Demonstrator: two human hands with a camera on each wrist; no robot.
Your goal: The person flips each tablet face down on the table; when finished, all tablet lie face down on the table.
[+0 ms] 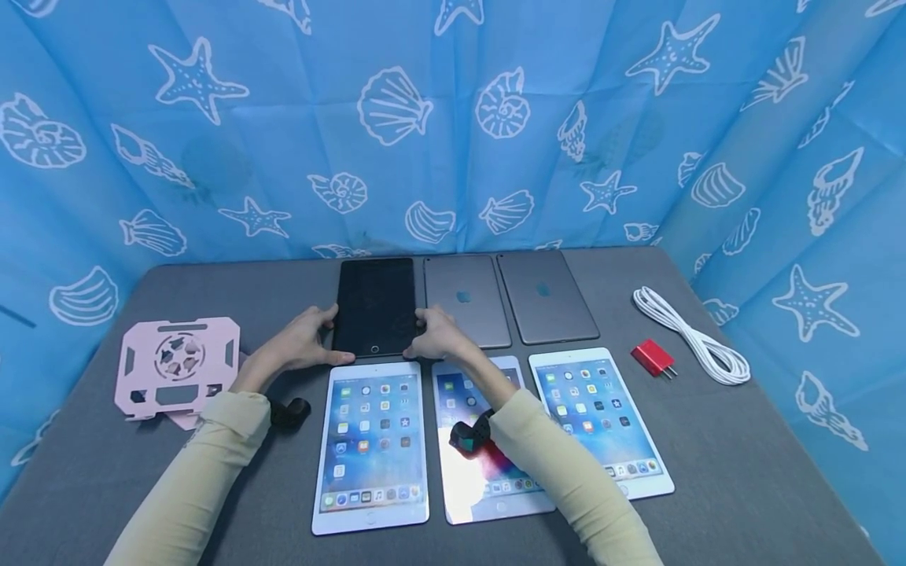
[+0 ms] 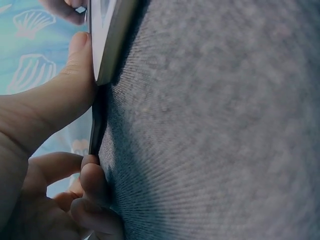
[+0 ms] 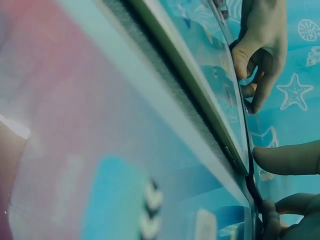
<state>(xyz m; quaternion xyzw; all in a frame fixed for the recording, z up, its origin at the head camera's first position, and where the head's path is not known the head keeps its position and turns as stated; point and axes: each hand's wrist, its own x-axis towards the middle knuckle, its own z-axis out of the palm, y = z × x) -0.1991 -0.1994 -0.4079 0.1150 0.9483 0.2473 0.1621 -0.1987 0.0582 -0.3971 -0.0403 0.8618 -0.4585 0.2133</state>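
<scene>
A black tablet point(image 1: 377, 303) lies screen up at the left end of the back row, its screen dark. My left hand point(image 1: 300, 342) holds its left edge, the thumb stretched along the near corner. At its right edge my right hand point(image 1: 437, 334) grips the near corner with thumb and fingers. The left wrist view shows curled fingers point(image 2: 95, 182) at the thin edge of the dark tablet. Just in front lies a white tablet point(image 1: 371, 448) with a lit home screen. The right forearm passes over a second lit white tablet point(image 1: 499, 507).
Two grey tablets point(image 1: 467, 303) lie back up to the right of the black one. A third white tablet point(image 1: 598, 417) is at front right. Further right are a red charger plug point(image 1: 654, 358) and a coiled white cable point(image 1: 690, 334). A pink stand point(image 1: 145, 354) sits at left.
</scene>
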